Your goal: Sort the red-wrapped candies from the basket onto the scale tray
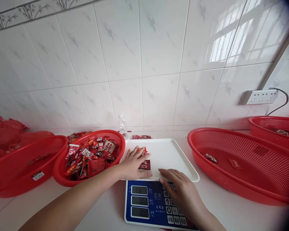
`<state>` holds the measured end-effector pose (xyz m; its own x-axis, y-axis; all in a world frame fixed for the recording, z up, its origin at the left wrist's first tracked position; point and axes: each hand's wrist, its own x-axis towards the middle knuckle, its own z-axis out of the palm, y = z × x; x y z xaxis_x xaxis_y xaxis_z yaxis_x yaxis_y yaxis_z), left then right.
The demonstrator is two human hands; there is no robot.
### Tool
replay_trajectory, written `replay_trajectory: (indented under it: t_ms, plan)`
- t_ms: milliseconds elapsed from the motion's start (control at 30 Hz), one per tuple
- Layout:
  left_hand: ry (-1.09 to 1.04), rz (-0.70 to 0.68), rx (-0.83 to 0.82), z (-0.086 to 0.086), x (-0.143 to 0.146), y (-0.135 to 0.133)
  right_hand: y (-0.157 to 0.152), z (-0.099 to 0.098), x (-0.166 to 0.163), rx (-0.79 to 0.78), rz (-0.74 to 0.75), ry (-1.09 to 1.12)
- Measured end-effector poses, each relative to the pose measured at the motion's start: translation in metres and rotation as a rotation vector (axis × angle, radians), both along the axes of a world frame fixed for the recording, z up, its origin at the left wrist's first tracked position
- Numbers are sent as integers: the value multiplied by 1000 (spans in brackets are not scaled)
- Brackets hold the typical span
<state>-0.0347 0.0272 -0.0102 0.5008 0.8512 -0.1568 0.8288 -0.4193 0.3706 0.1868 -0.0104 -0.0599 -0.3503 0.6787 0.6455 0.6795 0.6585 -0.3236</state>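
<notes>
My left hand (135,164) lies flat with spread fingers on the left part of a white scale tray (170,154). Beneath and beside its fingers are red snack packets (145,165), partly covered by the hand. My right hand (179,186) hovers over or rests on the keypad side of the blue digital scale (156,205), fingers stretched toward the tray's front edge, with nothing seen in it. The scale's displays (139,201) show digits too faint to read surely. Left of the tray stands a red basket (120,136) heaped with small red packets (91,154).
At right, a large red basket (231,138) holds a few packets; another red basket (267,120) sits behind it. A further red basket (60,141) is at far left. A clear bottle (122,125) stands by the tiled wall, and a power strip (261,97) is mounted there.
</notes>
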Motion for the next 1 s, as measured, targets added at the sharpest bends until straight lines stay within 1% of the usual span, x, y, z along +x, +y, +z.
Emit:
replay_trajectory:
  t_ms: [67,200,333,433,533,633,733,867,933,1000]
  plan:
    - [-110,27,1,-1,2,2,0,0,0,-5,5,1]
    - [-333,130,1,0,0,6,-1,1,0,-10,10,3]
    - [-423,147,18,5,-6,5,0,1,0,-7,12,-2]
    - [-437,176,40,5,-9,1,0,0,0,-2,10,-3]
    - [-442,198,92,1,-9,-6,0,0,0,8,10,-3]
    - [-358,190,86,-4,-6,-12,0,-1,0,22,10,-2]
    - [-233,132,13,-6,-3,-17,0,-2,0,38,14,-9]
    - [-128,-14,-45,-2,4,-20,0,-2,0,46,15,-6]
    - [-152,-46,-70,0,5,-19,0,-2,0,46,15,-8]
    - [-243,-38,-54,2,2,-15,1,-2,0,44,15,-21]
